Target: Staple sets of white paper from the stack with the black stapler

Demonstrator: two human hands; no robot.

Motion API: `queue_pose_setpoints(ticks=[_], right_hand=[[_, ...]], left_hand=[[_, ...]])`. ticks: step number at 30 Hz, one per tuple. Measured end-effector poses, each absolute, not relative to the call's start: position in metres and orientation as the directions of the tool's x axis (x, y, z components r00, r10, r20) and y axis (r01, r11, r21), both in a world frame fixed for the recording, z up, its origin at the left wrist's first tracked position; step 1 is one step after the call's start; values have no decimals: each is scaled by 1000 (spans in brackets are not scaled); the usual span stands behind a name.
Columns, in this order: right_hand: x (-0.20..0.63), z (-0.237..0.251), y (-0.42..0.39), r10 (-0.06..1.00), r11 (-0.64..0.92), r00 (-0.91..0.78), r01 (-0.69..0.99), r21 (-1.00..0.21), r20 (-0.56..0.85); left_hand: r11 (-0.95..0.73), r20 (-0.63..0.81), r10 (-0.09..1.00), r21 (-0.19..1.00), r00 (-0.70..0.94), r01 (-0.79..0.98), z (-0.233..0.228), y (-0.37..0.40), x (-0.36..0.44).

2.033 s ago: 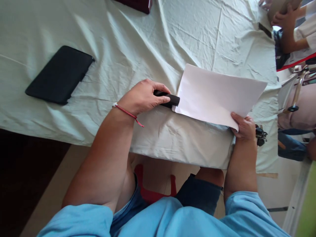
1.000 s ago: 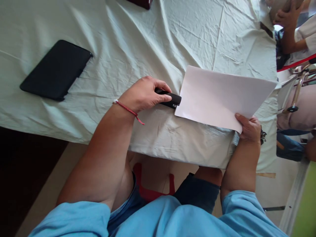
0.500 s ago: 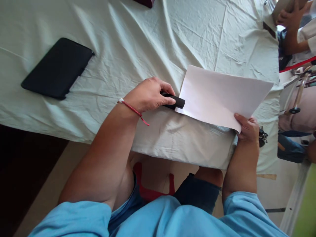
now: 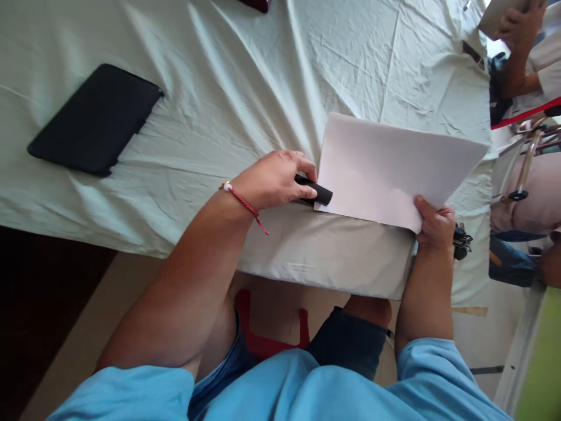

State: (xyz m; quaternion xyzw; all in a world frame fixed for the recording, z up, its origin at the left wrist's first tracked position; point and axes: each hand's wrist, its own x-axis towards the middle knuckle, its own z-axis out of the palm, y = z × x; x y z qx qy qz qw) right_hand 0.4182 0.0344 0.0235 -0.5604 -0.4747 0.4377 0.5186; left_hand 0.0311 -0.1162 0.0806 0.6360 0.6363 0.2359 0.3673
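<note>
White sheets of paper (image 4: 385, 164) lie at the table's near edge, their right end lifted and bowed. My left hand (image 4: 283, 178), with a red string bracelet on the wrist, is closed around a black stapler (image 4: 322, 195). The stapler's front end overlaps the near left corner of the paper; its lower part is mostly hidden. My right hand (image 4: 436, 222) pinches the paper's near right corner between thumb and fingers. Just beyond that hand, partly covered by it, rests a bunch of keys (image 4: 462, 241).
A pale green cloth (image 4: 210, 117) with wrinkles covers the table. To the left lies a flat black case or device (image 4: 96, 120). A dark red object (image 4: 258, 4) shows at the top edge. Another person's hand (image 4: 519, 26) holds something flat at the upper right.
My left hand and the stapler have shifted slightly right and nearer to me, staying at the paper's corner. My right hand keeps its pinch. The other person's hand has moved slightly.
</note>
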Motion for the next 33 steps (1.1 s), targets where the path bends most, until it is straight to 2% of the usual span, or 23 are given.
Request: queue_pose_setpoints(ticks=[3,5,7,9,12,14,18,23,27,31,33], right_hand=[[417,22,37,982,26,187,57,-998,36],[416,21,38,980,44,192,36,-998,51],[415,20,39,978,67,197,9,-998,67],[414,19,40,974,98,207,-21,-995,91],[412,17,41,968,139,218,-55,-989,124],[412,15,42,968,156,211,-74,-985,137],[414,12,44,971,169,191,-103,-980,147],[415,11,46,975,141,189,-122,-982,117],[415,11,45,978,127,182,-115,-985,105],[416,11,43,974,148,193,-131,-980,121],[416,10,41,972,158,196,-126,-979,131]], left_hand=[[51,-190,964,815,183,577,81,-115,39],[61,-201,961,821,188,568,82,-114,44],[115,-210,972,816,105,566,82,-113,48],[199,-207,977,819,-47,539,81,-110,51],[288,-197,950,852,-242,437,74,-104,54],[314,-210,930,881,-301,354,68,-99,57],[298,-235,941,915,-243,271,58,-89,64],[239,-186,954,945,-234,225,61,-87,68],[287,-244,945,938,-219,194,65,-89,67],[277,-264,960,947,-95,162,65,-90,61],[248,-247,969,943,-31,222,65,-90,58]])
